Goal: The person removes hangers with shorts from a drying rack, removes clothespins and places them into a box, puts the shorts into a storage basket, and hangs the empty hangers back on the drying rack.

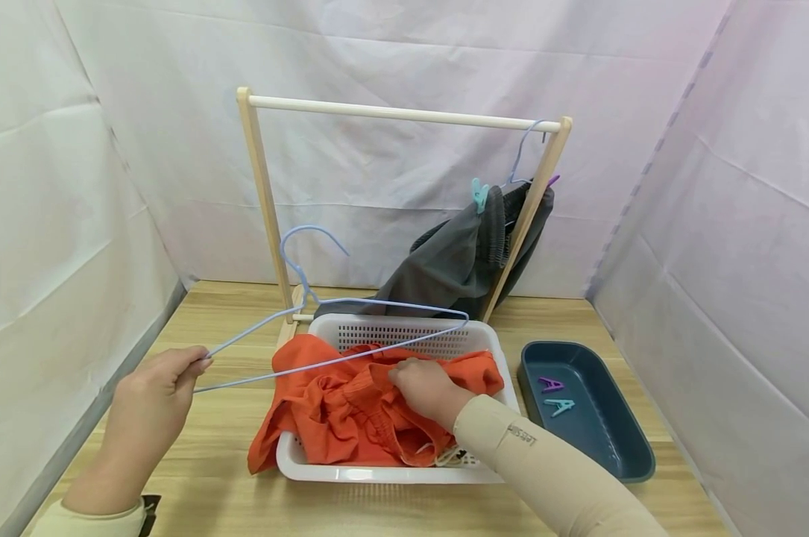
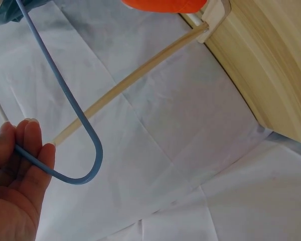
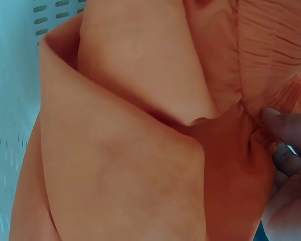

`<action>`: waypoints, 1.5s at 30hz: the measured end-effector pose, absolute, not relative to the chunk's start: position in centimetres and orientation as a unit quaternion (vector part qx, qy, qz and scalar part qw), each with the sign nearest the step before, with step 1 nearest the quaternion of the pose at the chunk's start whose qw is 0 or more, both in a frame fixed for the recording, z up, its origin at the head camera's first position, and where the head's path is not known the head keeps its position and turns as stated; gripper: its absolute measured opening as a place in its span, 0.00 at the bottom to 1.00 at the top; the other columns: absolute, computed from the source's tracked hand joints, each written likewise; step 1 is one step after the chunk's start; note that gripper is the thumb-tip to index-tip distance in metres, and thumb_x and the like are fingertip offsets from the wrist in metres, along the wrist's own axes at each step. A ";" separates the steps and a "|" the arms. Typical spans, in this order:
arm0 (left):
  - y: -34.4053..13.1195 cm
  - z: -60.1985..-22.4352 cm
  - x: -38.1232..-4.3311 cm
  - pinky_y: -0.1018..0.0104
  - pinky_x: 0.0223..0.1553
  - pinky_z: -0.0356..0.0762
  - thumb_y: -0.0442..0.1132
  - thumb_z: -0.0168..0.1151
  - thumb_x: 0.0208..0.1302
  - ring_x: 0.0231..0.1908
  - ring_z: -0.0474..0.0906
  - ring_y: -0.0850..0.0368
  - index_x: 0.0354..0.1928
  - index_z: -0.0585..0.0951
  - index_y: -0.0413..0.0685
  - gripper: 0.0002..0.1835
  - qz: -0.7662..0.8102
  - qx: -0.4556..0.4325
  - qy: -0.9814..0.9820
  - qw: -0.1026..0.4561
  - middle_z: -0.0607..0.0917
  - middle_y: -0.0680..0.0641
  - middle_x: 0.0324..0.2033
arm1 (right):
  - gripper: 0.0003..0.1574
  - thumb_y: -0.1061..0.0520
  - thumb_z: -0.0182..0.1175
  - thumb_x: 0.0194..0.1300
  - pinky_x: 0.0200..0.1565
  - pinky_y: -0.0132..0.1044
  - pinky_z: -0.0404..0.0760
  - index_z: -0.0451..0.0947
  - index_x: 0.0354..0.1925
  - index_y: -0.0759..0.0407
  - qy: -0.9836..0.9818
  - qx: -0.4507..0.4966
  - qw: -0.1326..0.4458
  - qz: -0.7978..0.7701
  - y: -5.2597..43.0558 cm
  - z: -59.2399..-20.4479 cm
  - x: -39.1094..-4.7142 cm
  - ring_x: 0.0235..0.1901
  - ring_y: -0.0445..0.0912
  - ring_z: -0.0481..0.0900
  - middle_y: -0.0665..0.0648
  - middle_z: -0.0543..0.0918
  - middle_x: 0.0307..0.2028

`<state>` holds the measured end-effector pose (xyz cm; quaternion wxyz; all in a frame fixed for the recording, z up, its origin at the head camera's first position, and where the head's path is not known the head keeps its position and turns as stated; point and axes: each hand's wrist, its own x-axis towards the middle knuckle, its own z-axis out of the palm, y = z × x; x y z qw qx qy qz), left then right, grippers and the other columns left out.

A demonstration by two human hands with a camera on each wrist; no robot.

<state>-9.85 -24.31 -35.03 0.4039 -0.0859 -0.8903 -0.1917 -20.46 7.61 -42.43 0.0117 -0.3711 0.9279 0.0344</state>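
My left hand (image 1: 150,395) pinches one end of a thin blue clothes hanger (image 1: 391,303) between thumb and fingers. The hanger reaches rightward above the basket, hook up, with nothing hung on it. In the left wrist view, its rounded corner (image 2: 98,150) sticks out past my fingers. My right hand (image 1: 427,388) grips orange pants (image 1: 330,425) near their gathered elastic waistband, and the right wrist view shows my thumb (image 3: 286,125) pressed on the cloth. The pants lie crumpled in a white basket (image 1: 391,473), one part draping over its left side. A pale drawstring shows at the front.
Behind the basket stands a wooden rack (image 1: 377,112). Dark grey pants (image 1: 444,257) hang at its right end from another blue hanger (image 1: 520,153), with a teal clip (image 1: 479,195) on them. A dark blue tray (image 1: 599,418) at right holds a purple clip (image 1: 550,384) and a light blue clip (image 1: 560,406).
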 end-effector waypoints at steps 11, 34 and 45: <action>-23.8 -34.5 -9.7 0.48 0.31 0.75 0.20 0.70 0.44 0.29 0.83 0.39 0.34 0.84 0.31 0.11 -0.198 -0.077 -0.890 0.403 0.86 0.37 0.28 | 0.12 0.59 0.61 0.65 0.44 0.39 0.83 0.83 0.46 0.49 0.935 -0.353 0.007 0.039 7.6 -42.3 -20.4 0.38 0.45 0.79 0.50 0.84 0.37; -23.4 -33.9 -9.7 0.66 0.31 0.77 0.21 0.71 0.45 0.28 0.84 0.39 0.35 0.84 0.30 0.12 -0.198 -0.073 -0.881 0.423 0.86 0.36 0.28 | 0.16 0.58 0.63 0.64 0.47 0.40 0.82 0.83 0.50 0.49 0.943 -0.333 0.005 0.012 8.3 -40.3 -19.7 0.44 0.46 0.79 0.51 0.83 0.43; -23.4 -33.7 -9.6 0.68 0.33 0.77 0.21 0.70 0.47 0.28 0.83 0.37 0.35 0.84 0.29 0.11 -0.210 -0.060 -0.877 0.428 0.86 0.35 0.29 | 0.15 0.61 0.62 0.63 0.47 0.41 0.82 0.82 0.49 0.52 0.946 -0.318 -0.033 -0.056 10.2 -38.7 -18.6 0.47 0.47 0.79 0.52 0.83 0.46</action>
